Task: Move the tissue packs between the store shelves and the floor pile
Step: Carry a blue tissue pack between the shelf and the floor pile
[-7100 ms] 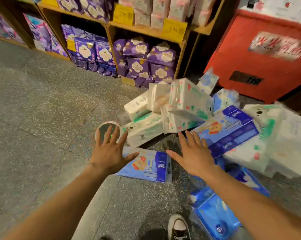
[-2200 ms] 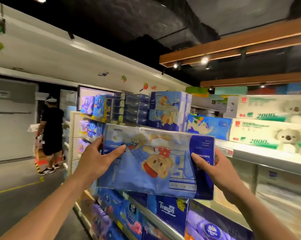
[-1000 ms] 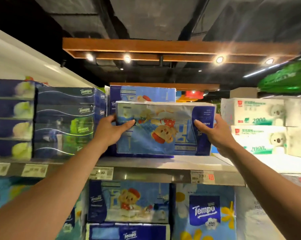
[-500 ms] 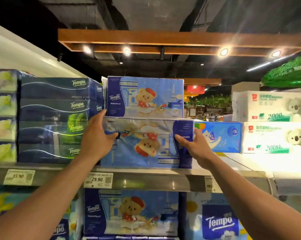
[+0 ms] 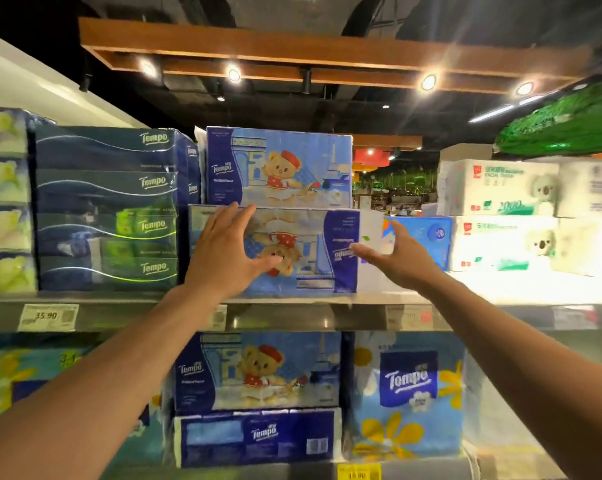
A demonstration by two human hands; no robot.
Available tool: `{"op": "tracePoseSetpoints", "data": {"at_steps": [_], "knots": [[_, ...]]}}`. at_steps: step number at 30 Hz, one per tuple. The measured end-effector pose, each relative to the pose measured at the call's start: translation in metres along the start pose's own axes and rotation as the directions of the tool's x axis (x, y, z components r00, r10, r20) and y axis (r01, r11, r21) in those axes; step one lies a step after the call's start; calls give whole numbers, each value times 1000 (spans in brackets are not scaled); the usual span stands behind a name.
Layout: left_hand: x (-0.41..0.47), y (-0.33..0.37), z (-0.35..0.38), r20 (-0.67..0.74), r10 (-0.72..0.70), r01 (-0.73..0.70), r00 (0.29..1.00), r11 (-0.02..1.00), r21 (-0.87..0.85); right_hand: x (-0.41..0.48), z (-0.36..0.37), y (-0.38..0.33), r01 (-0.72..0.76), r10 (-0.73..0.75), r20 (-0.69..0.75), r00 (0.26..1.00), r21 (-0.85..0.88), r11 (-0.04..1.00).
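Head view: tissue pack (image 5: 310, 233) is being supported by the shelf (image 5: 292, 317).
Left hand (image 5: 223, 258) and right hand (image 5: 400, 261) are being held open before it.

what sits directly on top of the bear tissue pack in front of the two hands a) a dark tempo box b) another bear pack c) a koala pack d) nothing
b: a second bear pack rests on the lower bear pack, just beyond the open left hand and right hand.
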State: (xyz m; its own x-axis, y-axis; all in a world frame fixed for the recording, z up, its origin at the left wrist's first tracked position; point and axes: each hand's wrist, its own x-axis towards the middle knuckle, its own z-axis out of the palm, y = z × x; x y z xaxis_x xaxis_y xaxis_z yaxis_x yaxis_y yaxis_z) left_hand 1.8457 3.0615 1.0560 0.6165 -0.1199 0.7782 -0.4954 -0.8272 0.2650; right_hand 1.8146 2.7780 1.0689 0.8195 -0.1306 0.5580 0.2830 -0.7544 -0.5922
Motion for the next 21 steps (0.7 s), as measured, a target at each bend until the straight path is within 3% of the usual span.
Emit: {"op": "tracePoseSetpoints", "data": {"at_steps": [5, 11, 17, 21], "knots": [[-27, 52, 12, 112, 145, -131, 983, 983, -128, -77, -53, 26, 5, -5, 1, 1000, -254, 967], [-71, 160, 43, 308, 315, -242, 898, 937, -250, -175, -149, 85, -13, 28, 17, 999, -572, 820], [-156, 349, 78, 324, 578, -462, 749, 806, -371, -327, -301, 143, -161, 161, -66, 985, -698, 697], [-234, 489, 113, 368, 706, -582, 605, 708, -400, -448, -406, 185, -271, 352, -74, 933, -789, 552]]}}
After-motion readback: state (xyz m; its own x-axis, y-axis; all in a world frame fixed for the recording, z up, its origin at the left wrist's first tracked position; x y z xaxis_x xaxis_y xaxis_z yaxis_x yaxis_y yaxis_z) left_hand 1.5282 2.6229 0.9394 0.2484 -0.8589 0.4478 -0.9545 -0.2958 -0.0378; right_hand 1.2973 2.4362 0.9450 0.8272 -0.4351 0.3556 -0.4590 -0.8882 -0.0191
